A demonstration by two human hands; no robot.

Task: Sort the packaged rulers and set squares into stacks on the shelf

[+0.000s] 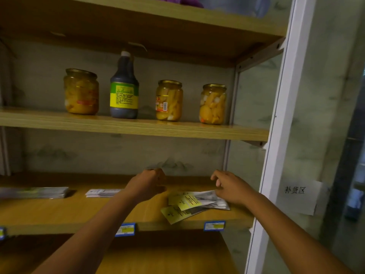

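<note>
On the wooden shelf (59, 216) lies a loose, fanned pile of packaged rulers and set squares with yellow header cards (189, 204), at the right. My right hand (231, 188) sits on the pile's far right end, its fingers curled onto the top packet. My left hand (150, 184) hovers just left of the pile with its fingers curled in; nothing shows in it. A neat stack of white-carded packets (102, 192) rests at the shelf's middle. A longer stack of clear packets (35, 192) lies at the far left.
The shelf above carries three jars of yellow fruit (169, 100) and a dark sauce bottle (124, 89). Blue price tags (214, 226) hang on the shelf's front edge. A white frame post (276, 135) and a paper sign (296, 196) stand to the right.
</note>
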